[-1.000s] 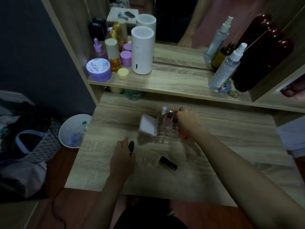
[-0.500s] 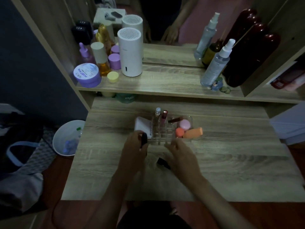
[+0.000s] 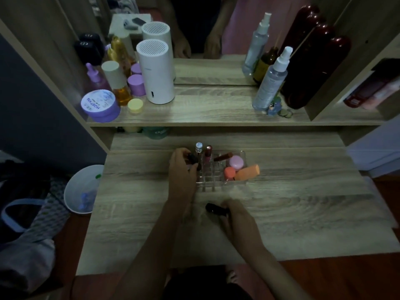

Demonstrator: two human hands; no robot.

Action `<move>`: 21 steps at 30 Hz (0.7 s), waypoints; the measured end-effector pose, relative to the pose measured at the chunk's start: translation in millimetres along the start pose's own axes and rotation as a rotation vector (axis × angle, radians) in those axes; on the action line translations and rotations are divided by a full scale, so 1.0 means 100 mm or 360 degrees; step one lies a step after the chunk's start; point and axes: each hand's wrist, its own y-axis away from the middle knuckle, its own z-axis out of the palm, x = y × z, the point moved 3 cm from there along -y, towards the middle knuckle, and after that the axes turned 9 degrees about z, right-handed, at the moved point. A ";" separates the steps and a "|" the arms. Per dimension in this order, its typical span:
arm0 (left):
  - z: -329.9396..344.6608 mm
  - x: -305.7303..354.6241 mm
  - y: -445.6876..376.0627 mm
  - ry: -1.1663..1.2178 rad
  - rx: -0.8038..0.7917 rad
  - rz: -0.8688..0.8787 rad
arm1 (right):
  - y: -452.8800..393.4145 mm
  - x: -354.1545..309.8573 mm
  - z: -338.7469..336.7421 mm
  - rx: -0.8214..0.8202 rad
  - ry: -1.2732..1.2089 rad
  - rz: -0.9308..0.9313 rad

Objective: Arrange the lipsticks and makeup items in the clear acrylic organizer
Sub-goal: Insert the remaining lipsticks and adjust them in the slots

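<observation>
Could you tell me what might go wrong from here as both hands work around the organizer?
1. The left hand lowers a dark tube right beside two upright lip tubes; a nudge could topple them.
2. The orange sponge juts over the clear acrylic organizer edge and may roll out if it is bumped.
3. The right hand grips only one end of the black lipstick, so it could slip.
</observation>
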 end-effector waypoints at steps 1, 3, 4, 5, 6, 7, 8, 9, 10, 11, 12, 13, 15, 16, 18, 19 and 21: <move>0.02 -0.01 0.00 -0.0021 -0.0018 -0.0012 | -0.05 -0.05 -0.08 0.0073 -0.0083 -0.0015; 0.06 -0.03 0.01 -0.0091 -0.0058 -0.0009 | -0.17 -0.19 -0.27 0.0205 -0.0175 -0.0074; 0.07 -0.04 0.02 -0.0131 -0.0076 -0.0002 | -0.24 -0.27 -0.36 0.0261 -0.0197 -0.0117; 0.09 -0.05 0.03 -0.0179 -0.0088 0.0010 | -0.31 -0.36 -0.45 0.0307 -0.0219 -0.0159; 0.10 -0.06 0.05 -0.0235 -0.0091 0.0034 | -0.38 -0.44 -0.52 0.0345 -0.0246 -0.0199; 0.11 -0.06 0.05 -0.0290 -0.0086 0.0063 | -0.45 -0.51 -0.59 0.0385 -0.0264 -0.0234; 0.12 -0.07 0.05 -0.0331 -0.0080 0.0085 | -0.51 -0.58 -0.64 0.0425 -0.0262 -0.0265; 0.13 -0.07 0.05 -0.0355 -0.0080 0.0094 | -0.57 -0.64 -0.68 0.0459 -0.0240 -0.0288; 0.14 -0.08 0.04 -0.0369 -0.0087 0.0092 | -0.64 -0.68 -0.69 0.0477 -0.0209 -0.0301; 0.14 -0.09 0.04 -0.0373 -0.0097 0.0082 | -0.69 -0.71 -0.69 0.0477 -0.0173 -0.0302; 0.15 -0.10 0.03 -0.0366 -0.0106 0.0077 | -0.74 -0.74 -0.67 0.0466 -0.0133 -0.0299; 0.15 -0.11 0.03 -0.0354 -0.0117 0.0077 | -0.78 -0.76 -0.65 0.0448 -0.0096 -0.0301; 0.17 -0.12 0.02 -0.0349 -0.0144 0.0089 | -0.84 -0.78 -0.58 0.0402 -0.0058 -0.0320; 0.17 -0.13 0.01 -0.0354 -0.0159 0.0093 | -0.87 -0.78 -0.54 0.0371 -0.0038 -0.0334; 0.15 -0.14 0.00 -0.0371 -0.0180 0.0099 | -0.92 -0.77 -0.46 0.0302 0.0024 -0.0354; 0.14 -0.12 -0.01 -0.0384 -0.0178 0.0121 | -0.95 -0.76 -0.43 0.0274 0.0053 -0.0356; 0.10 -0.06 -0.02 -0.0376 -0.0153 0.0191 | -0.97 -0.75 -0.38 0.0226 0.0107 -0.0344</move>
